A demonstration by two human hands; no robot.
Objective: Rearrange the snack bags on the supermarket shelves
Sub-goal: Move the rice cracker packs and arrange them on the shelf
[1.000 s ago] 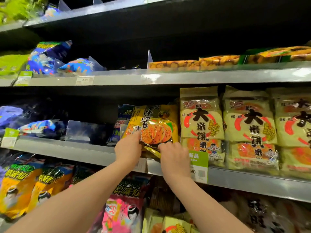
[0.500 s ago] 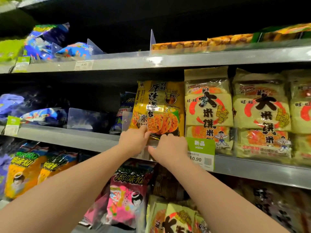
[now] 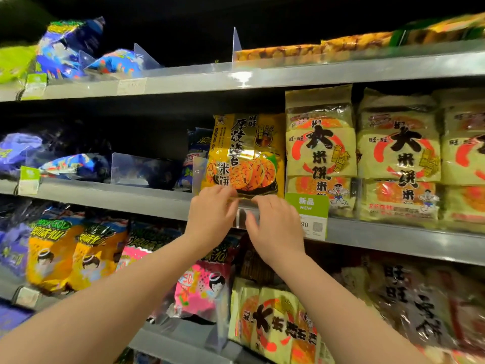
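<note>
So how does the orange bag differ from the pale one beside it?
The orange bag is yellow-orange, the pale bag cream with red rings. The orange bag stands shorter than the pale bag. The left hand and right hand are at the orange bag's bottom edge; the pale bag is untouched. Both stand upright on one shelf.

2 bare arms reach up and forward, side by side. The left hand (image 3: 212, 214) pinches the bottom edge of the yellow bag (image 3: 246, 153) with bent fingers. The right hand (image 3: 275, 227) is just beside it, fingers curled at that edge too.
</note>
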